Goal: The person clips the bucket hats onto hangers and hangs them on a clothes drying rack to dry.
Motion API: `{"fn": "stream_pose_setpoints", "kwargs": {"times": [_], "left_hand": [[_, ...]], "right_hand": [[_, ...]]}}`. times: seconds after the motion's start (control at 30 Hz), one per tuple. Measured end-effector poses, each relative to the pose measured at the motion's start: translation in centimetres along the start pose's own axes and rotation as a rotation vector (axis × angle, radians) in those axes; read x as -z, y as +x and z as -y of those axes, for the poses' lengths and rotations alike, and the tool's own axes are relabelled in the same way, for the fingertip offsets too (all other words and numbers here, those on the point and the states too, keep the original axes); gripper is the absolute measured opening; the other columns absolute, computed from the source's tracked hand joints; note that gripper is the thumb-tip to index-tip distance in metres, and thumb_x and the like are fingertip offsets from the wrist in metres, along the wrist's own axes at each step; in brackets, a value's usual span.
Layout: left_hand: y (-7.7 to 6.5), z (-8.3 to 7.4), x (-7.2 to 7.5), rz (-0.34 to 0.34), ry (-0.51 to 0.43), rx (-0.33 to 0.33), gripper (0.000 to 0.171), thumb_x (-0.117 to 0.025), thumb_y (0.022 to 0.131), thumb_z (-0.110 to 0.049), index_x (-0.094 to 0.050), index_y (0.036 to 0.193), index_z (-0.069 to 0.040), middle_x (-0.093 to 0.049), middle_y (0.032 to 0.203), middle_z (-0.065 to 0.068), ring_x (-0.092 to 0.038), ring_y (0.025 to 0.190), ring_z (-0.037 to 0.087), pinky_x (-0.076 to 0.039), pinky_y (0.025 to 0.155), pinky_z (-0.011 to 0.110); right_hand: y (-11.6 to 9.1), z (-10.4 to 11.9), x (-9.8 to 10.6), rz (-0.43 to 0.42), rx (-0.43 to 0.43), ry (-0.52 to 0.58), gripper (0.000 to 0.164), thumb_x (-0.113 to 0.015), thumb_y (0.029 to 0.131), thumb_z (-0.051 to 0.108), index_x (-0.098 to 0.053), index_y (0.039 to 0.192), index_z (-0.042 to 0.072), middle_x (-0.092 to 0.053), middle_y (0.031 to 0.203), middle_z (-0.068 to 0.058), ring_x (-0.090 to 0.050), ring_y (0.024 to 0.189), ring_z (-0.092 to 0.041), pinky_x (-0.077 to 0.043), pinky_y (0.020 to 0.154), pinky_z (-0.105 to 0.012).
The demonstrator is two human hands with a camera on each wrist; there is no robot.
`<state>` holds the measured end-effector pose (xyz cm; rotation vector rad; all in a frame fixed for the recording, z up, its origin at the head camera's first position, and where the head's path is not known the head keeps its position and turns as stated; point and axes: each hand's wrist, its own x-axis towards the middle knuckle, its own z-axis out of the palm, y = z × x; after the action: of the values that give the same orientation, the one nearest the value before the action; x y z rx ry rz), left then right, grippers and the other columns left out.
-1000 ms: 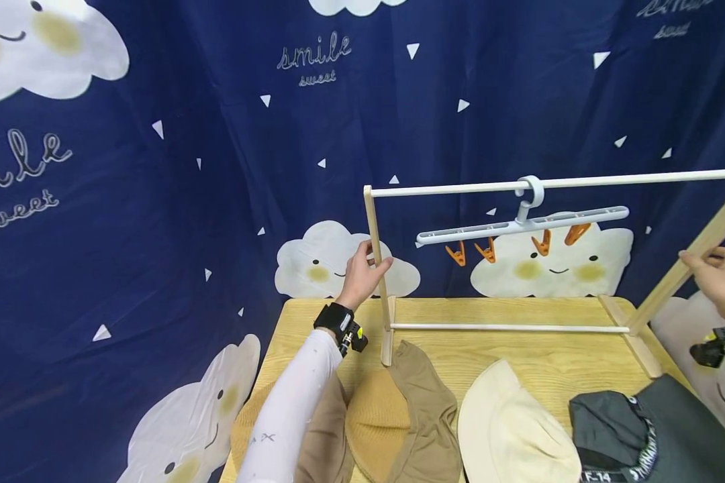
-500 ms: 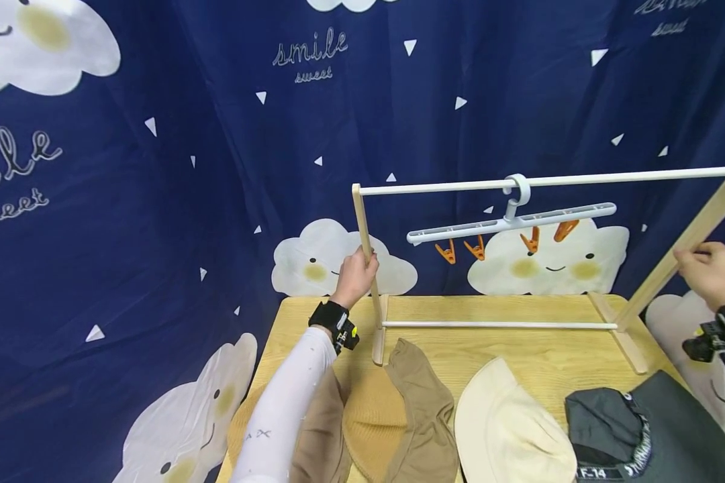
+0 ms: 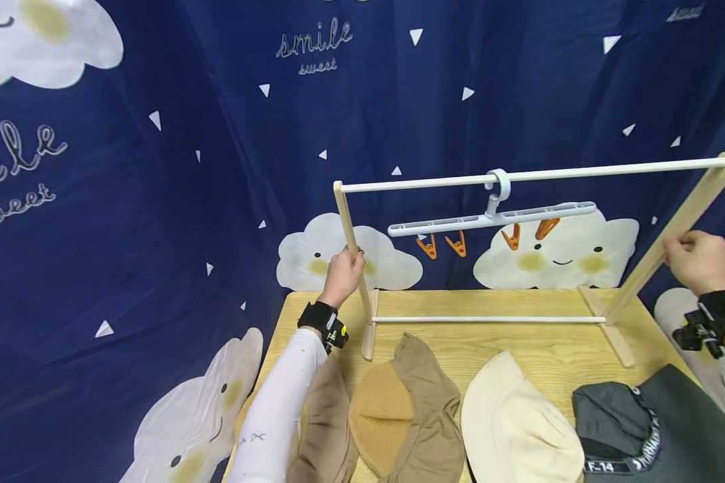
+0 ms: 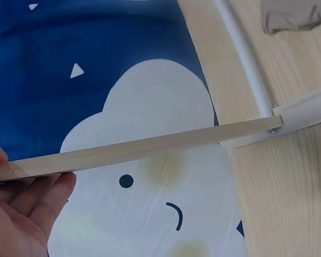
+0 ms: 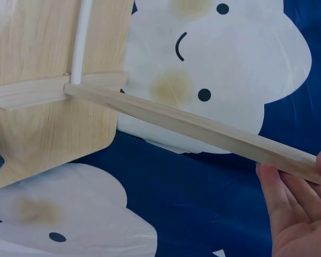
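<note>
A small wooden clothes rack [image 3: 489,320] with white rods stands at the back of the table. My left hand [image 3: 342,276] grips its left wooden post [image 4: 134,149]; the fingers wrap the post in the left wrist view. On the other side my right hand [image 3: 703,261] holds the right post [image 5: 192,126] between thumb and fingers. From the top rod hangs a pale blue hanger [image 3: 492,218], tilted slightly, carrying several orange clips [image 3: 457,243]. Both posts rise from flat wooden feet [image 5: 32,93].
Hats lie along the front of the table [image 3: 489,300]: a brown and tan one [image 3: 380,416], another brown one [image 3: 320,429] partly under my left arm, a cream bucket hat [image 3: 519,422] and a dark grey one [image 3: 670,422]. A blue cloud-print curtain [image 3: 217,134] hangs behind.
The rack has shifted left across the table with both hands on its posts, and the hanger has moved along with it. The hats lie where they were.
</note>
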<state>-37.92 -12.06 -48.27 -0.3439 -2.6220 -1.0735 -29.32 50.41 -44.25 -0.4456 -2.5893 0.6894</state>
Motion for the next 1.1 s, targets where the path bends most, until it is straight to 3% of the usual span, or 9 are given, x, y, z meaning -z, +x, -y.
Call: {"fn": "stream_pose_setpoints", "kwargs": {"times": [0.17, 0.27, 0.47, 0.6, 0.7, 0.77, 0.87, 1.1], "left_hand": [[0.0, 0.0, 0.5, -0.011, -0.011, -0.006, 0.025, -0.053, 0.109, -0.019, -0.066, 0.118, 0.000, -0.069, 0.085, 0.015, -0.066, 0.074, 0.027, -0.057, 0.065, 0.041], [0.0, 0.0, 0.7, 0.003, -0.009, -0.016, 0.028, -0.052, 0.109, -0.019, -0.065, 0.123, 0.002, -0.069, 0.085, 0.016, -0.066, 0.074, 0.028, -0.057, 0.065, 0.041], [0.0, 0.6, 1.4, -0.008, -0.017, -0.004, 0.028, -0.053, 0.109, -0.017, -0.065, 0.124, 0.002, -0.069, 0.087, 0.017, -0.066, 0.076, 0.028, -0.058, 0.067, 0.042], [-0.4, 1.3, 2.2, -0.002, -0.044, 0.022, 0.028, -0.053, 0.109, -0.017, -0.065, 0.125, 0.002, -0.072, 0.096, 0.019, -0.069, 0.083, 0.030, -0.058, 0.072, 0.044], [-0.7, 2.0, 2.8, 0.008, -0.057, 0.050, 0.031, -0.052, 0.109, -0.018, -0.064, 0.129, 0.003, -0.073, 0.102, 0.022, -0.070, 0.088, 0.032, -0.058, 0.072, 0.044], [-0.8, 2.4, 3.2, 0.006, -0.055, 0.066, 0.032, -0.052, 0.110, -0.019, -0.063, 0.130, 0.003, -0.073, 0.107, 0.022, -0.071, 0.090, 0.032, -0.057, 0.071, 0.043], [-0.8, 2.9, 3.7, 0.001, -0.049, 0.076, 0.032, -0.052, 0.110, -0.019, -0.064, 0.130, 0.003, -0.072, 0.102, 0.022, -0.068, 0.084, 0.032, -0.055, 0.066, 0.040], [-1.3, 3.8, 4.2, -0.024, -0.069, 0.077, 0.031, -0.054, 0.109, -0.018, -0.064, 0.129, 0.004, -0.071, 0.097, 0.021, -0.065, 0.077, 0.028, -0.050, 0.061, 0.033]], "right_hand": [[0.1, 0.3, 0.0, -0.024, 0.033, -0.003, 0.043, -0.043, 0.106, 0.023, -0.062, 0.109, -0.015, -0.069, 0.084, -0.034, -0.058, 0.096, -0.057, -0.029, 0.104, -0.069], [-0.1, 0.2, 0.1, -0.036, 0.034, -0.014, 0.042, -0.044, 0.104, 0.023, -0.062, 0.108, -0.014, -0.069, 0.084, -0.034, -0.054, 0.103, -0.061, -0.033, 0.094, -0.067], [-0.2, 0.6, -0.7, -0.016, 0.023, -0.026, 0.036, -0.055, 0.099, 0.020, -0.063, 0.103, -0.015, -0.069, 0.091, -0.036, -0.054, 0.100, -0.060, -0.034, 0.084, -0.064], [-0.4, 1.0, -1.6, 0.026, -0.007, -0.008, 0.037, -0.062, 0.098, 0.017, -0.064, 0.104, -0.019, -0.068, 0.091, -0.038, -0.055, 0.101, -0.059, -0.033, 0.088, -0.065], [-0.4, 1.4, -2.1, 0.042, 0.025, -0.009, 0.041, -0.062, 0.098, 0.021, -0.066, 0.101, -0.019, -0.068, 0.082, -0.035, -0.058, 0.095, -0.060, -0.038, 0.081, -0.062], [-0.3, 1.7, -2.2, 0.055, 0.070, -0.020, 0.043, -0.063, 0.098, 0.024, -0.066, 0.098, -0.018, -0.068, 0.079, -0.034, -0.060, 0.085, -0.059, -0.041, 0.068, -0.056], [-0.2, 2.2, -2.2, 0.068, 0.128, -0.033, 0.044, -0.062, 0.097, 0.025, -0.066, 0.094, -0.018, -0.066, 0.075, -0.034, -0.060, 0.073, -0.058, -0.038, 0.054, -0.049], [-0.5, 3.5, -2.5, 0.080, 0.137, -0.036, 0.045, -0.059, 0.100, 0.026, -0.062, 0.097, -0.019, -0.064, 0.081, -0.039, -0.059, 0.076, -0.061, -0.042, 0.061, -0.060]]}}
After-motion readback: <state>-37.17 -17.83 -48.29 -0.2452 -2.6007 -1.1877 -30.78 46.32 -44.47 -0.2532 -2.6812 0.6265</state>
